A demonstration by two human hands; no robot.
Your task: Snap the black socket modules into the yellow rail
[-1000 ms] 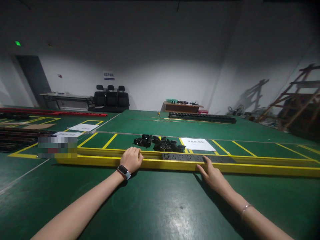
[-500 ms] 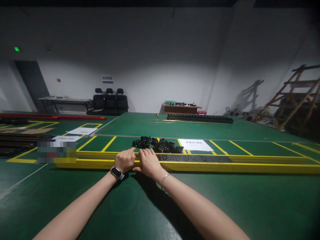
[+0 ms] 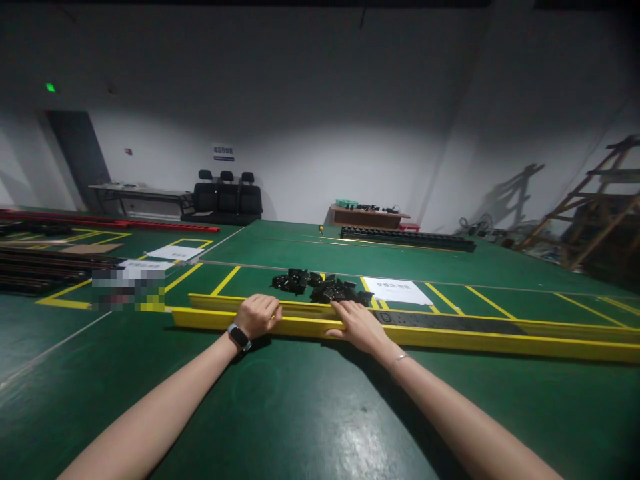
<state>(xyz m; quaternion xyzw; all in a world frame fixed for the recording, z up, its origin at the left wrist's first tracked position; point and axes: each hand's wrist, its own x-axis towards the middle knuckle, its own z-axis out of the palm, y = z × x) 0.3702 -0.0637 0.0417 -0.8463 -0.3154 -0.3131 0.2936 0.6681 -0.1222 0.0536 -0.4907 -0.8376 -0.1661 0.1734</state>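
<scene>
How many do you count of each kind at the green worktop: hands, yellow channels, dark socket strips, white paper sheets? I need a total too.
Hands, left hand and right hand: 2
Yellow channel: 1
Dark socket strip: 1
White paper sheets: 3
Total: 7

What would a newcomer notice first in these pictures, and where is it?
Probably the long yellow channel, lying across the green table in the foreground, with a dark socket strip inside. Just behind it sits a heap of black pieces, left of a white sheet.
</scene>
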